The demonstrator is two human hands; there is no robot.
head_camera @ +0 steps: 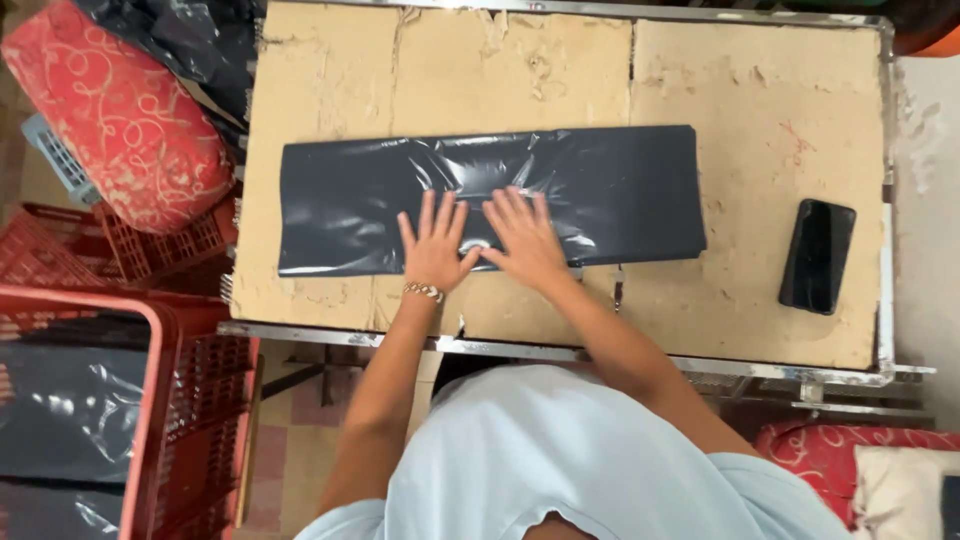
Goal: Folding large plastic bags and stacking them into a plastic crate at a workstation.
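Left hand (436,245) and right hand (524,238) lie flat, side by side, fingers spread, on a dark plastic bag (600,190). A black phone (817,256) rests well right of them.

Black phone (817,256) (face up), red crates (160,400), red patterned cushion (120,120)

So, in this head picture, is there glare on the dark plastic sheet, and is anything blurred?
Head view: soft glare streaks on the dark grey plastic sheet beside the left hand and right hand; the black flat phone reflects faintly; worn cardboard tabletop evenly lit, sharp; no strong shadows.
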